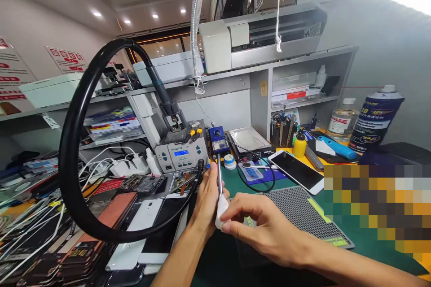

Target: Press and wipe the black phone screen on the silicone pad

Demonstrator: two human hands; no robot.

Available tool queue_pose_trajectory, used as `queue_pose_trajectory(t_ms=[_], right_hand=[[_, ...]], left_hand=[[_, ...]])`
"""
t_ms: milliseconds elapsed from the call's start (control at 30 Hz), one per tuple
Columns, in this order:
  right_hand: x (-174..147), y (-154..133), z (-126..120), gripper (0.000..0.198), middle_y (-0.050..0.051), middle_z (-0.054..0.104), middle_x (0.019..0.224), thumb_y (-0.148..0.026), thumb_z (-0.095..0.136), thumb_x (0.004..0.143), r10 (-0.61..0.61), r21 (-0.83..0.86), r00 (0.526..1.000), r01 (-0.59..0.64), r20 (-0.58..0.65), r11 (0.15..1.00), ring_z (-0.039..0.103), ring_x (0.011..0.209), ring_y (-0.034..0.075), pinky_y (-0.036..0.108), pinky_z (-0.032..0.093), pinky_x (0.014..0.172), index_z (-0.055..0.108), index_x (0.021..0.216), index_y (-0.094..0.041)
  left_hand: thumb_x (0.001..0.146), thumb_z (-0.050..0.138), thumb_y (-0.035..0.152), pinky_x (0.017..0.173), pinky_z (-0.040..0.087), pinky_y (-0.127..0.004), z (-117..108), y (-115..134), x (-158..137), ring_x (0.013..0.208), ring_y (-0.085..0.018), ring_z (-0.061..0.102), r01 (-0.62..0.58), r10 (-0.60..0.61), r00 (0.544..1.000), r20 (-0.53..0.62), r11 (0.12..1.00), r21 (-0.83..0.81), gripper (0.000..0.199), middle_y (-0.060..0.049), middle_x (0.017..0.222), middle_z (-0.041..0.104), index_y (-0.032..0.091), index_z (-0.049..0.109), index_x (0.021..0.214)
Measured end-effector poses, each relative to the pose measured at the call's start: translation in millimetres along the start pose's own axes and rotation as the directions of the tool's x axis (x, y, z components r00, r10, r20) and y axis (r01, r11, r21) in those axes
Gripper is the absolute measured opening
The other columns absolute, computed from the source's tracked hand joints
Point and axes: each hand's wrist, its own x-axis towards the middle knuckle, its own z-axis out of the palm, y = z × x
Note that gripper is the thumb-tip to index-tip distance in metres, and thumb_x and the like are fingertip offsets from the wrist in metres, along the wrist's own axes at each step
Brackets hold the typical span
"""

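Observation:
My left hand [206, 199] is closed around a thin, silver-edged object [220, 177] held upright and seen edge-on. It looks like a phone, but its faces are hidden from me. A small wad of white tissue [221, 210] sits at the lower end of that object. Thumb and forefinger of my right hand [257, 224] pinch the tissue. Just right of my hands lies a grey ridged mat [296, 210] on the green work mat [367, 219]. Beyond it, a white phone [298, 171] rests with its dark screen up.
A thick black hose [72, 107] loops on the left, above several stacked phones [144, 219]. Behind stand a grey soldering station [182, 154] and a small flat device [251, 139]. A yellow bottle [299, 145] and spray can [375, 119] stand at right.

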Motion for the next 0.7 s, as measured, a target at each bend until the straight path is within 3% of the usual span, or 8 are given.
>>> queue_pose_trajectory(t_ms=[133,267,367,467,533,600,700], right_hand=[[-2,0,1,0.015,0.004,0.070,0.081,-0.032,0.073,0.087,-0.052,-0.105,0.999,0.051,-0.003,0.993,0.061,0.073,0.016,0.030,0.049,0.070,0.076,0.085,-0.018],[3,1,-2,0.015,0.003,0.070,0.079,-0.032,0.074,0.085,-0.017,-0.061,0.994,0.010,-0.111,0.998,0.061,0.072,0.016,0.029,0.049,0.069,0.074,0.079,-0.018],[11,-3,-12,0.019,0.001,0.069,0.074,-0.036,0.077,0.084,0.011,0.069,0.978,0.004,-0.210,0.998,0.059,0.063,0.014,0.028,0.048,0.061,0.072,0.080,-0.018],[21,-10,-30,0.025,0.001,0.068,0.070,-0.039,0.082,0.078,-0.029,0.066,0.940,0.055,-0.339,0.996,0.055,0.057,0.012,0.026,0.046,0.056,0.073,0.081,-0.017],[27,-13,-46,0.028,0.000,0.067,0.066,-0.040,0.084,0.075,-0.046,0.041,0.893,0.072,-0.448,0.997,0.053,0.055,0.011,0.026,0.044,0.053,0.074,0.082,-0.015],[30,-13,-60,0.029,0.000,0.065,0.061,-0.041,0.084,0.076,-0.031,0.055,0.849,0.070,-0.528,0.996,0.053,0.053,0.011,0.026,0.043,0.053,0.074,0.083,-0.014],[32,-8,-73,0.031,-0.001,0.064,0.061,-0.040,0.085,0.074,0.053,0.184,0.844,0.055,-0.534,0.981,0.052,0.055,0.010,0.024,0.042,0.053,0.076,0.089,-0.014]], left_hand=[[0.076,0.070,0.072,0.041,0.032,-0.021,0,-5,1,0.039,-0.009,0.042,0.030,-0.027,0.999,-0.047,0.998,0.050,0.054,0.007,0.050,0.049,0.020,0.058,0.084],[0.077,0.076,0.059,0.047,0.037,-0.020,4,-8,-4,0.053,-0.010,0.052,-0.062,0.066,0.996,-0.057,0.996,0.067,0.046,0.001,0.067,0.062,0.017,0.066,0.091],[0.081,0.074,0.055,0.043,0.035,-0.019,8,-10,-8,0.051,-0.010,0.048,-0.066,0.065,0.998,0.012,0.984,0.164,0.041,0.002,0.068,0.060,0.018,0.069,0.098],[0.083,0.070,0.060,0.036,0.028,-0.017,10,-11,-10,0.043,-0.008,0.036,0.040,-0.069,0.990,0.125,0.974,0.223,0.043,0.006,0.054,0.045,0.019,0.068,0.097],[0.084,0.066,0.065,0.034,0.026,-0.017,9,-9,-10,0.042,-0.008,0.034,0.201,-0.227,0.946,0.233,0.971,0.131,0.049,0.006,0.055,0.044,0.017,0.067,0.093],[0.087,0.058,0.068,0.034,0.027,-0.017,7,-4,-10,0.045,-0.008,0.038,0.397,-0.355,0.851,0.388,0.917,-0.033,0.056,0.000,0.066,0.053,0.014,0.067,0.097],[0.093,0.049,0.064,0.037,0.029,-0.019,2,6,-10,0.055,-0.012,0.047,0.538,-0.334,0.737,0.587,0.815,-0.213,0.062,-0.009,0.085,0.061,0.008,0.065,0.114]])
